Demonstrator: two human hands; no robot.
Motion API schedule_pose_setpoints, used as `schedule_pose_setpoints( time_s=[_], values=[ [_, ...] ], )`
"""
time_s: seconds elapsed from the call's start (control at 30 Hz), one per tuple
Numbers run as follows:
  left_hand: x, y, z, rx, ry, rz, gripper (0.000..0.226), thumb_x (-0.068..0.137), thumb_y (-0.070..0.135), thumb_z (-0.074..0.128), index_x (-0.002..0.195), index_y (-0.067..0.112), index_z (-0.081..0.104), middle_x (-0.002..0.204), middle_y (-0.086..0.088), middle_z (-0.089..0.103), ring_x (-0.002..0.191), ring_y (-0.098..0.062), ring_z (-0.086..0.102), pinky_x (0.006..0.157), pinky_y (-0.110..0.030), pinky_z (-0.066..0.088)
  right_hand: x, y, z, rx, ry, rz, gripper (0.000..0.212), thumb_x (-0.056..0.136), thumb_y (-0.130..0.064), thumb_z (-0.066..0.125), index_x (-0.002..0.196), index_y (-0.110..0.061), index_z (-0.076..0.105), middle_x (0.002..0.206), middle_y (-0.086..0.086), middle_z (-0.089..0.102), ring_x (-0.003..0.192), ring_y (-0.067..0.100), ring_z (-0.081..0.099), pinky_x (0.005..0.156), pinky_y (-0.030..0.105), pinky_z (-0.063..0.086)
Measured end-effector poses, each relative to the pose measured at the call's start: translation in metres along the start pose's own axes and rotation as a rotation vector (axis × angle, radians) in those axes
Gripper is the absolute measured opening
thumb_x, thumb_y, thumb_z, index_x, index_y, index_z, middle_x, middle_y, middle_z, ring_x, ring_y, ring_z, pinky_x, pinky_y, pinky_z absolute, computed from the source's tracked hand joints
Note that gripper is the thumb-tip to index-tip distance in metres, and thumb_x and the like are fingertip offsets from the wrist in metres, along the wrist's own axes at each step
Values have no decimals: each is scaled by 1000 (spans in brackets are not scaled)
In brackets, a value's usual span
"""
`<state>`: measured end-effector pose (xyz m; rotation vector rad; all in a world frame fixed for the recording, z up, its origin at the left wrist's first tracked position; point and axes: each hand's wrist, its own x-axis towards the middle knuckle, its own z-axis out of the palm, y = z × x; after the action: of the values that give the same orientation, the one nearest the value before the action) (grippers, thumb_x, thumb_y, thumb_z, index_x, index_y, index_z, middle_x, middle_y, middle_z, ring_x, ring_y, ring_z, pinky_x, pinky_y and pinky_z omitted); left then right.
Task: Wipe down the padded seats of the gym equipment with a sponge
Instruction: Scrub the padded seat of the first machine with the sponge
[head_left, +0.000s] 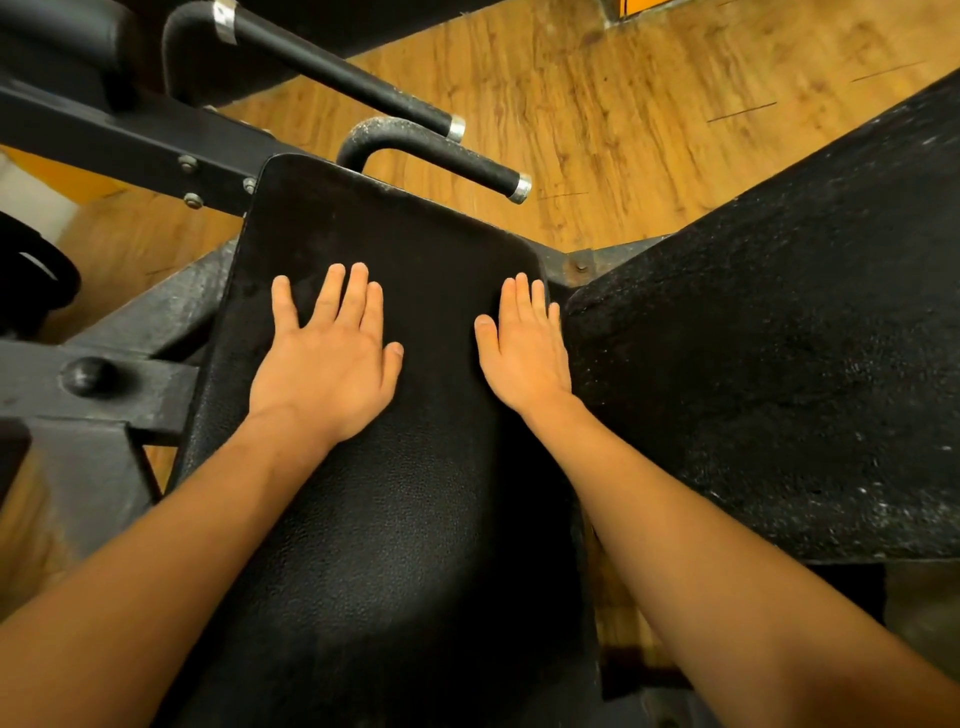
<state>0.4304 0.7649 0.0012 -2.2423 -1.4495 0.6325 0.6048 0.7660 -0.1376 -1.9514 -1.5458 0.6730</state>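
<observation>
**Resting Both Palms on the Seat Pad, No Sponge in View**

Left grip (324, 358) released: fingers (358, 293) straight and slightly spread, palm flat on the padded seat (400, 493), just left of centre frame. Right grip (524, 348) likewise released, its digits held together and lying along the pad's right edge at centre frame. Neither holds anything. The sponge appears nowhere in the frame, so wiping cannot proceed from this pose. The flat contact probably serves to steady the pad or to feel its surface, though which cannot be told. The seat runs from the bottom of the frame up to a rounded far end, where a pale, dusty film shows above the hands. Beyond that end, a curved handle (431, 150) and a straight bar (337, 67), both metal-capped, project toward upper centre. A bolted black frame (119, 137) crosses the upper left, a speckled black panel (779, 338) fills the right, and a wooden floor (623, 130) lies behind.
</observation>
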Motion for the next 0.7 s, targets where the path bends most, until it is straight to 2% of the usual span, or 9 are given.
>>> schedule_pose_setpoints(
  time_s=[0.23,0.53,0.7],
  values=[
    [0,-1,0,-3,2,-2,70,104,49,13,161,8,10,170,-11,2,156,-27,-3,120,-66,2,-22,1,-4,-15,-70,-11,71,107,-49,26,162,-8,8,171,11,4,158,28,2,128,43,11],
    [1,-1,2,-4,1,0,70,104,48,11,161,8,10,169,-11,3,156,-28,-2,119,-66,1,-94,4,3,-12,-93,-59,70,108,-47,25,162,-10,3,171,8,-3,157,21,-7,125,34,-5],
    [1,-1,3,6,18,2,70,103,48,12,160,7,12,169,-12,5,156,-28,0,119,-66,3,-74,2,3,48,-53,-49,67,108,-43,23,162,-7,5,171,11,0,157,21,-7,128,38,-2]
  ],
)
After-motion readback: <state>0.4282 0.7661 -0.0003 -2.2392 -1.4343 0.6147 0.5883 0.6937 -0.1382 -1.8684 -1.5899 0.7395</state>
